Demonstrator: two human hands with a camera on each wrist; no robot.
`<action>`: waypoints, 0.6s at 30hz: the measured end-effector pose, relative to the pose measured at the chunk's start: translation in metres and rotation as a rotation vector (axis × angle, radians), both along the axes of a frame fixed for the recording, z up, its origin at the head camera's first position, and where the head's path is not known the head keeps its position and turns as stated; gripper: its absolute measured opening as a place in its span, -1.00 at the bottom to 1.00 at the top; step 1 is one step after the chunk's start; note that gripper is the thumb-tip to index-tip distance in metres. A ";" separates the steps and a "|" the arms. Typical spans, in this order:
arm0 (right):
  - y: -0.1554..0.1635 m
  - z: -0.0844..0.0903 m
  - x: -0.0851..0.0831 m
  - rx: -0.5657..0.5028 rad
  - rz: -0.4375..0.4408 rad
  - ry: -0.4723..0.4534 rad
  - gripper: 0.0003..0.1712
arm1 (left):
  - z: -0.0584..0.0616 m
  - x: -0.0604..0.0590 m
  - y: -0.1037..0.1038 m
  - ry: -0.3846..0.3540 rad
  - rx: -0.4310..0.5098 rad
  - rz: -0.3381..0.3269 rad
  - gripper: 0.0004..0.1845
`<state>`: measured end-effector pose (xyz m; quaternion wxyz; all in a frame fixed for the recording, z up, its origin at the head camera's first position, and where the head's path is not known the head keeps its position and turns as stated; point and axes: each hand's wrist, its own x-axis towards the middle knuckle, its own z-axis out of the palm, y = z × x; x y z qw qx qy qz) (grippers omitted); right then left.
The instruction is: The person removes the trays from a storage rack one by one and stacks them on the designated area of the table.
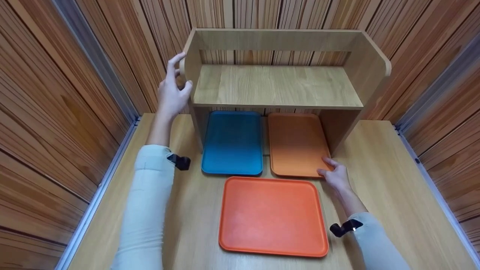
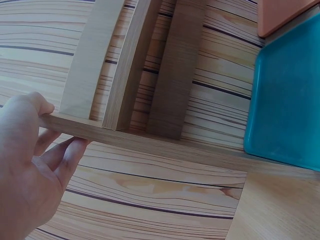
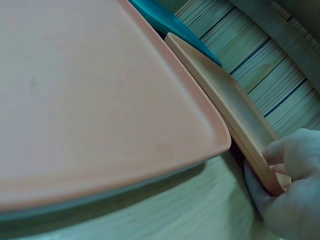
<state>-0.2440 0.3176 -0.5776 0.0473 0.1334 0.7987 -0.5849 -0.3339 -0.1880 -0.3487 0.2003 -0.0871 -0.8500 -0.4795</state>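
Your left hand grips the left side panel of the wooden shelf unit, thumb on the front edge and fingers curled round the board's outer face. Your right hand holds the near right corner of the light orange tray, fingers curled over its rim; whether the thumb sits underneath is hard to tell from the wrist view.

That tray lies on the table, half tucked under the shelf, just left of your right fingers. The blue tray lies beside it, nearer your left forearm. The big orange tray sits in front of both, its far edge nearly touching the corner you hold.

I judge the tray light, stiff and smooth plastic, likely slippery on flat faces. Take it by the raised rim, as you have it. The shelf looks rigid and heavier than all 3 trays.
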 end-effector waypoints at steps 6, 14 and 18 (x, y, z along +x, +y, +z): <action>-0.002 0.004 -0.001 -0.054 -0.025 -0.033 -0.16 | 0.000 -0.001 0.001 -0.002 0.016 -0.019 -0.25; -0.002 0.016 0.000 -0.090 -0.033 -0.068 -0.08 | -0.001 0.000 0.000 0.013 -0.006 -0.003 -0.26; -0.004 0.022 0.000 -0.083 -0.043 -0.072 -0.11 | -0.001 0.001 -0.001 0.010 0.005 -0.008 -0.26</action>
